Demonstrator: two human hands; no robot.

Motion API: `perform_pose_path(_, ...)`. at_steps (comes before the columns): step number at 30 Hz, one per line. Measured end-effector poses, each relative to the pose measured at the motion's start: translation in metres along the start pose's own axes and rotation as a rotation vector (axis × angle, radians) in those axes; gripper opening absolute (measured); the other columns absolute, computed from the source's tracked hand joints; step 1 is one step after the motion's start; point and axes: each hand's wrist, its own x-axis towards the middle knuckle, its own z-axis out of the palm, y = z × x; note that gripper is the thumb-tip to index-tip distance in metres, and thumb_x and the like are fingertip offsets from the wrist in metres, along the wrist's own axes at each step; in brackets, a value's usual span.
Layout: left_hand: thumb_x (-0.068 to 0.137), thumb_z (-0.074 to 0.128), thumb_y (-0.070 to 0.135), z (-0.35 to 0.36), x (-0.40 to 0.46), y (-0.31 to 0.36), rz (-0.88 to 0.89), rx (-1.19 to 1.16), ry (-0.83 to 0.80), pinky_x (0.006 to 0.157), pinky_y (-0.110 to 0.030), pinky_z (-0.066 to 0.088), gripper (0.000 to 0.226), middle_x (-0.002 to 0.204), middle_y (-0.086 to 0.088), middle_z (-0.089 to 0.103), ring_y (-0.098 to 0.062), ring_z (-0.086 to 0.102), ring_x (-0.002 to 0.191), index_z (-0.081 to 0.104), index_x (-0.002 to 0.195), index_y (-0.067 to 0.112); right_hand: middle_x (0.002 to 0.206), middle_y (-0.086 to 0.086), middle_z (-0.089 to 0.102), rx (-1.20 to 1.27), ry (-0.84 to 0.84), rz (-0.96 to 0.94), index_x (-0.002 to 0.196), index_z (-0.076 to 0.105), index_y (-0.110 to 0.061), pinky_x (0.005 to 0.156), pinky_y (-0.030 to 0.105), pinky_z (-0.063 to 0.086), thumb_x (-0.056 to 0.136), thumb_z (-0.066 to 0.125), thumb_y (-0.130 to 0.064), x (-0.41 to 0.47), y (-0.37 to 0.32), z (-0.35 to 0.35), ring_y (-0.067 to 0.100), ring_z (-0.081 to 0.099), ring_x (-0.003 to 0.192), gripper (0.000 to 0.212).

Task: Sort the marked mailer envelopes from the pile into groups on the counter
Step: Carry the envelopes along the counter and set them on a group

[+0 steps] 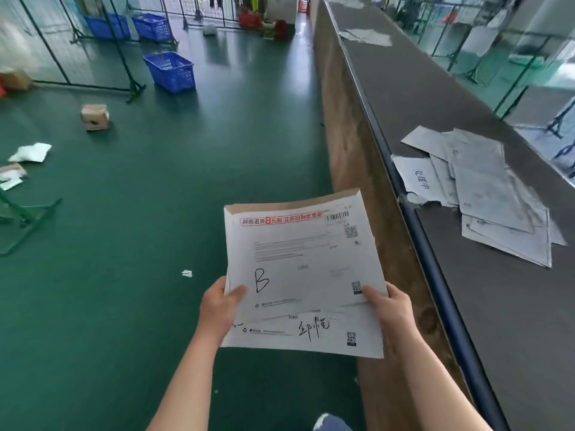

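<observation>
Over the green floor (124,244), beside the tabletop (497,306): left hand (217,309) and right hand (390,309) each pinching a held stack; top mailer envelope (298,259) showing "B". Sorted envelopes (491,194) lying on the tabletop's near edge.

A long grey counter (513,306) with a dark blue front edge runs along the right. A loose group of overlapping grey-white envelopes (491,194) lies on it near that edge; a smaller group (367,36) lies far beyond. Left of the counter is the green floor (155,213), with a blue basket (170,71), a cardboard box (95,116) and white packets (31,152).
</observation>
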Motion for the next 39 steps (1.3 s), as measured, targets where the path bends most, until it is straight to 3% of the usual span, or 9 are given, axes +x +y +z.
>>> perform_pose_path(4,0.096,0.068,0.016,0.046,0.086,0.038,0.026,0.057,-0.011,0.090,-0.054,0.059,0.014,0.097,0.003,0.079,-0.028,0.074,0.097,0.076,0.097,0.027,0.092,0.008,0.080,0.105,0.038,0.032,0.102,0.072,-0.012,0.077,0.052,0.064,0.094,0.073,-0.014,0.083,-0.031,0.004,0.030,0.078,0.078,0.009)
perform_pose_path(8,0.090,0.072,0.028,0.103,0.193,0.086,0.083,0.117,-0.006,0.091,-0.058,0.058,0.010,0.098,0.003,0.079,-0.031,0.073,0.098,0.076,0.092,0.037,0.084,0.007,0.079,0.172,-0.101,0.069,0.102,0.069,-0.004,0.048,0.028,0.058,0.096,0.068,-0.004,0.193,-0.073,-0.009,0.018,0.076,0.063,0.006)
perform_pose_path(12,0.098,0.067,0.020,0.166,0.285,0.147,0.102,0.158,-0.012,0.093,-0.055,0.057,0.011,0.102,0.000,0.078,-0.031,0.073,0.101,0.074,0.099,0.029,0.107,0.013,0.078,0.137,-0.202,0.051,0.106,0.073,-0.003,0.067,0.031,0.061,0.092,0.074,-0.006,0.305,-0.132,-0.023,0.022,0.078,0.084,0.015)
perform_pose_path(15,0.101,0.063,0.018,0.219,0.351,0.206,0.165,0.160,-0.037,0.091,-0.049,0.057,0.011,0.105,-0.002,0.075,-0.028,0.072,0.100,0.070,0.102,0.027,0.092,0.007,0.080,0.184,-0.160,0.046,0.105,0.073,-0.001,0.058,0.028,0.060,0.092,0.071,0.000,0.379,-0.186,-0.020,0.021,0.078,0.074,0.013)
perform_pose_path(18,0.102,0.061,0.017,0.252,0.403,0.247,0.211,0.138,-0.046,0.090,-0.047,0.057,0.012,0.106,-0.001,0.075,-0.026,0.071,0.098,0.070,0.105,0.025,0.084,0.001,0.080,0.226,-0.088,0.030,0.106,0.072,-0.005,0.056,0.027,0.059,0.096,0.069,-0.009,0.431,-0.226,-0.007,0.019,0.077,0.070,0.011)
perform_pose_path(23,0.100,0.064,0.016,0.289,0.508,0.277,0.192,0.062,-0.033,0.089,-0.047,0.059,0.013,0.103,-0.002,0.077,-0.030,0.073,0.100,0.072,0.099,0.025,0.093,0.004,0.080,0.198,-0.001,0.054,0.099,0.075,-0.010,0.075,0.040,0.062,0.103,0.061,-0.029,0.544,-0.273,0.024,0.025,0.078,0.083,0.024)
perform_pose_path(28,0.100,0.064,0.014,0.309,0.661,0.311,0.190,-0.034,-0.008,0.086,-0.043,0.058,0.016,0.096,0.004,0.079,-0.027,0.073,0.097,0.073,0.098,0.027,0.084,-0.002,0.079,0.038,0.052,-0.060,0.091,0.074,-0.015,0.059,0.027,0.058,0.101,0.064,-0.027,0.681,-0.341,0.096,0.015,0.076,0.071,0.018)
perform_pose_path(32,0.101,0.063,0.014,0.314,0.787,0.367,0.171,-0.051,-0.032,0.084,-0.041,0.060,0.015,0.098,0.003,0.078,-0.028,0.073,0.101,0.073,0.101,0.026,0.079,0.000,0.077,-0.047,0.159,-0.140,0.087,0.071,-0.011,0.065,0.036,0.059,0.099,0.063,-0.025,0.775,-0.417,0.163,0.023,0.074,0.073,0.021)
perform_pose_path(39,0.096,0.064,0.007,0.327,0.947,0.467,0.127,0.066,-0.190,0.090,-0.049,0.060,0.031,0.112,0.001,0.077,-0.023,0.074,0.104,0.066,0.122,0.025,0.085,-0.003,0.075,0.061,0.220,-0.202,0.094,0.071,-0.021,0.054,0.017,0.051,0.095,0.064,-0.010,0.902,-0.523,0.218,0.005,0.068,0.066,0.012)
